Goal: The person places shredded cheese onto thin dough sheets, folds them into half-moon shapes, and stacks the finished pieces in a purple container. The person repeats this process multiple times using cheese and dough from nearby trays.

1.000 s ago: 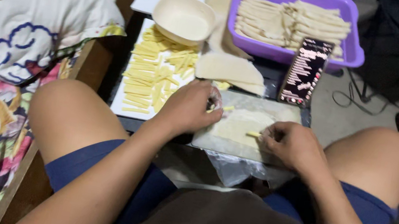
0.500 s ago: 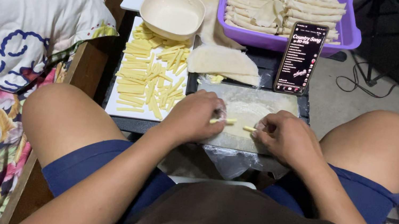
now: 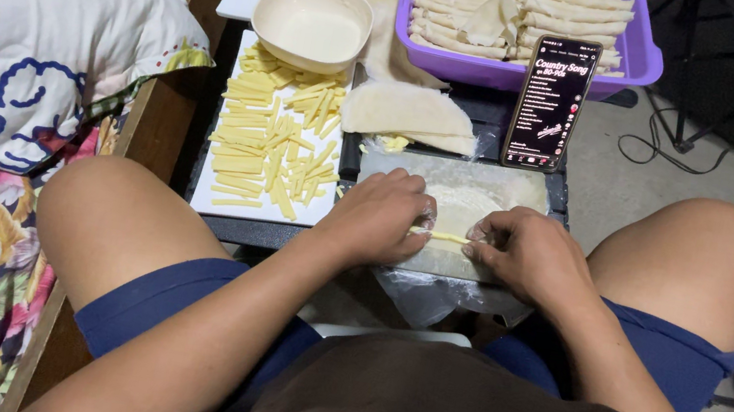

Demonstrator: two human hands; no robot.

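Two hands rest on a thin wrapper (image 3: 466,208) that lies flat on a board (image 3: 528,191) on the dark surface (image 3: 282,238), between the person's knees. The left hand (image 3: 377,216) and the right hand (image 3: 523,254) each pinch one end of a yellow stick (image 3: 447,237), fingers narrow, pressing it onto the wrapper. Just left of the board, a white tray (image 3: 214,202) holds many yellow sticks. A bowl (image 3: 311,23) sits at the tray's far end. More wrappers (image 3: 408,112) lie behind the board. A purple tub (image 3: 645,59) holds rolls (image 3: 519,8), and a phone (image 3: 550,103) leans on it.
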